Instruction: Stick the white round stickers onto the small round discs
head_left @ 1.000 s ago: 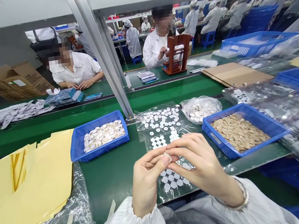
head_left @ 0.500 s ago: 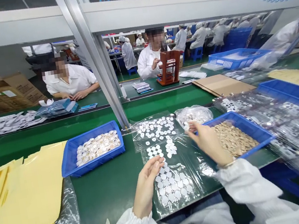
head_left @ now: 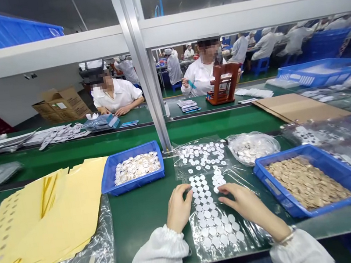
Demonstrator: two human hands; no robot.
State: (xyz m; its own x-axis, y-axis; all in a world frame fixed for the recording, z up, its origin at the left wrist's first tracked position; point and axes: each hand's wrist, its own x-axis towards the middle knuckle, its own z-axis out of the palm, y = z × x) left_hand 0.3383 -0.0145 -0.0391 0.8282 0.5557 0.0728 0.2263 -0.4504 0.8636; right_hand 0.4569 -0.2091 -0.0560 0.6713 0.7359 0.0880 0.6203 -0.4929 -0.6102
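White round discs lie in close rows on a clear plastic sheet in front of me. At the left edge of these rows is my left hand, its curled fingers and thumb apart. My right hand reaches over the sheet from the right. Its thumb and fingers are apart beside a small pile of white discs, and nothing shows between them. More loose white discs are scattered across the far end of the sheet.
A blue bin of white discs stands left, and a blue bin of tan discs right. A clear bag of discs sits behind. Yellow sheets lie far left. A metal post rises ahead; people work opposite.
My right hand has moved from the bag of discs, left and toward me, to the small pile on the sheet. My left hand stays by the rows. The view has turned left.
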